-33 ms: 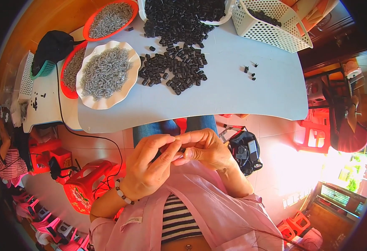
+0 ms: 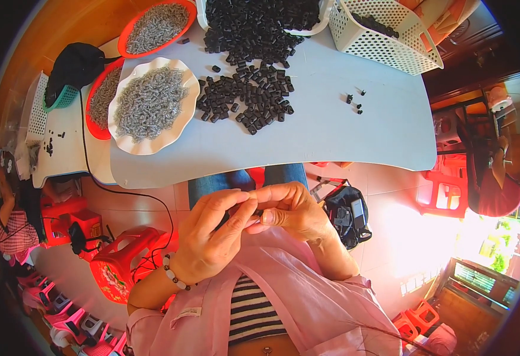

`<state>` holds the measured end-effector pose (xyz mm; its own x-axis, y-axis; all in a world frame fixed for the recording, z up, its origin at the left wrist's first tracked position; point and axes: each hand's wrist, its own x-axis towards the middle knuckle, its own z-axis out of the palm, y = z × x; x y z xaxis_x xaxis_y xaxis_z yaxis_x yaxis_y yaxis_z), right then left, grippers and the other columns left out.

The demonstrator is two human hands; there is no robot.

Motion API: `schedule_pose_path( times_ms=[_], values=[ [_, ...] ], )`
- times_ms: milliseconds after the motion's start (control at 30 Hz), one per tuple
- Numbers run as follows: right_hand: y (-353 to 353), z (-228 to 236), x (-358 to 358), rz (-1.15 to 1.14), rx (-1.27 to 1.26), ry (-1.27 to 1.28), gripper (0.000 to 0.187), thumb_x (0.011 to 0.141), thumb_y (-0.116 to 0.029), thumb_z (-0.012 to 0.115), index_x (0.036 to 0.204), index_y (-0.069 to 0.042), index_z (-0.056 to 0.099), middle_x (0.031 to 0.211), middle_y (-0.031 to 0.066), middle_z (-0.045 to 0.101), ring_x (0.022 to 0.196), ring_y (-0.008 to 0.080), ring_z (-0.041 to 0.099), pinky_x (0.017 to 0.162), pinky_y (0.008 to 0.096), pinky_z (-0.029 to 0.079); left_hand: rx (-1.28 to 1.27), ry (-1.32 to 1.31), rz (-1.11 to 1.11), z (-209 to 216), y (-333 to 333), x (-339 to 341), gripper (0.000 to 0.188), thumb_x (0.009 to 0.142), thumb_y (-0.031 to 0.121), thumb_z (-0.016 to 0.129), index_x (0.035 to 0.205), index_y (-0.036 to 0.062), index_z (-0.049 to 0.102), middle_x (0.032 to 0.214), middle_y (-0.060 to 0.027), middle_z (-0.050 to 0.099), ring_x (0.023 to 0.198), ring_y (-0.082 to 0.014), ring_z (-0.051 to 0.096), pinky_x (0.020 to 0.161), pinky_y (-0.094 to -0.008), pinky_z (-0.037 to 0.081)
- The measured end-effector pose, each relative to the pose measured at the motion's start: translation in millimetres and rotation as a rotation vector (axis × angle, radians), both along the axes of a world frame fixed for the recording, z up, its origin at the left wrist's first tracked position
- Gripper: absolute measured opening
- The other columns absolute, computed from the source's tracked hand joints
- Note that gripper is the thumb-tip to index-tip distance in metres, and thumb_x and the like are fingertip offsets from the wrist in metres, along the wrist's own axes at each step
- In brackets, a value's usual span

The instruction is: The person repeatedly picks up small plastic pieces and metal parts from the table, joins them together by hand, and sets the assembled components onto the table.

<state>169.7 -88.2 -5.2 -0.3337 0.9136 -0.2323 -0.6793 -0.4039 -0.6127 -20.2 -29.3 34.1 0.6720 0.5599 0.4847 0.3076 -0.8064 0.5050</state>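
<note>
Above my lap, just off the table's near edge, my left hand point(image 2: 215, 228) and my right hand point(image 2: 292, 213) meet fingertip to fingertip. Both are closed in a pinch. Something dark shows in the gap between the left thumb and fingers, but the fingers cover most of it and its kind cannot be made out. On the table point(image 2: 331, 136) beyond the hands lies a pile of small black plastic pieces point(image 2: 248, 95), like cord-lock bodies. Left of the pile, a white scalloped plate point(image 2: 191, 110) holds many small metal springs point(image 2: 150, 104).
Red bowls point(image 2: 130, 52) of springs stand at the far left. A white perforated basket point(image 2: 384, 50) with black pieces is at the far right, with a few tiny black parts point(image 2: 350, 98) nearby. A red stool point(image 2: 114, 255) and a black bag point(image 2: 346, 216) flank me.
</note>
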Motion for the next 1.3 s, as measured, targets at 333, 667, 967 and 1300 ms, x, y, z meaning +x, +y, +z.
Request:
schedule_pose_path(
  times_ms=[333,667,967,1300],
  values=[
    [-0.9,-12.9,-0.4,-0.055,-0.017,0.103,0.029,0.084,0.001,0.074,0.109,0.0,0.061,0.103,0.0085,0.067,0.096,0.0178,0.067,0.088,0.0336,0.058,-0.03,0.052,-0.025,3.2,-0.8,-5.5,0.048,0.065,-0.008,0.069,0.112,0.003,0.07,0.1,-0.0083,0.066,0.083,-0.0237,0.067,0.069,-0.0327,0.058],
    [-0.6,-9.6,1.3,0.107,-0.028,0.224,0.044,0.089,0.0,0.068,0.131,0.005,0.056,0.122,0.0169,0.064,0.114,0.0247,0.063,0.099,0.0392,0.053,0.021,0.046,-0.018,5.3,1.1,-1.8,0.044,0.066,-0.003,0.071,0.108,0.0091,0.074,0.1,-0.0045,0.064,0.109,-0.0305,0.054,0.08,-0.0352,0.054],
    [-4.9,-8.9,-1.8,0.074,0.019,0.256,0.036,0.091,-0.005,0.068,0.123,0.007,0.062,0.12,0.0168,0.066,0.113,0.0256,0.063,0.101,0.0428,0.052,-0.028,-0.028,0.005,2.8,-1.8,0.6,0.05,0.063,-0.008,0.072,0.109,0.0116,0.073,0.096,-0.0051,0.057,0.11,-0.0335,0.056,0.085,-0.0406,0.052],
    [-7.9,-9.2,-5.8,0.035,0.058,0.185,0.035,0.092,-0.011,0.068,0.121,0.008,0.063,0.116,0.0157,0.067,0.108,0.0222,0.064,0.099,0.0391,0.052,-0.226,-0.131,-0.054,-0.5,-8.6,0.9,0.044,0.065,-0.016,0.068,0.106,0.0006,0.074,0.1,-0.0107,0.059,0.093,-0.0276,0.063,0.082,-0.039,0.059]
  ],
)
